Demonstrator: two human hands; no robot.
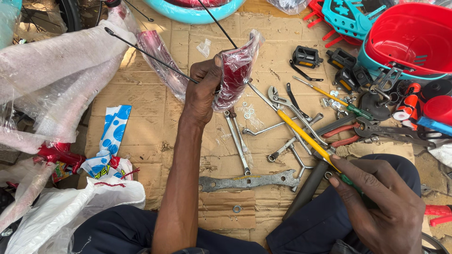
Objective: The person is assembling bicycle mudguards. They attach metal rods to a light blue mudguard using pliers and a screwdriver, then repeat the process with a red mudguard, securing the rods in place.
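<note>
Gripping the plastic-wrapped red fender (pixel 235 70) above the flat wrench (pixel 248 181), the left hand (pixel 203 89) clamps it (thin rods too); the right hand (pixel 383 207) pinches a yellow screwdriver (pixel 306 138), whose tip could skid on slick wrap.

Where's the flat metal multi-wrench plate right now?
The flat multi-wrench plate lies on the cardboard, bottom centre, between the forearms, below the spanners.
</note>
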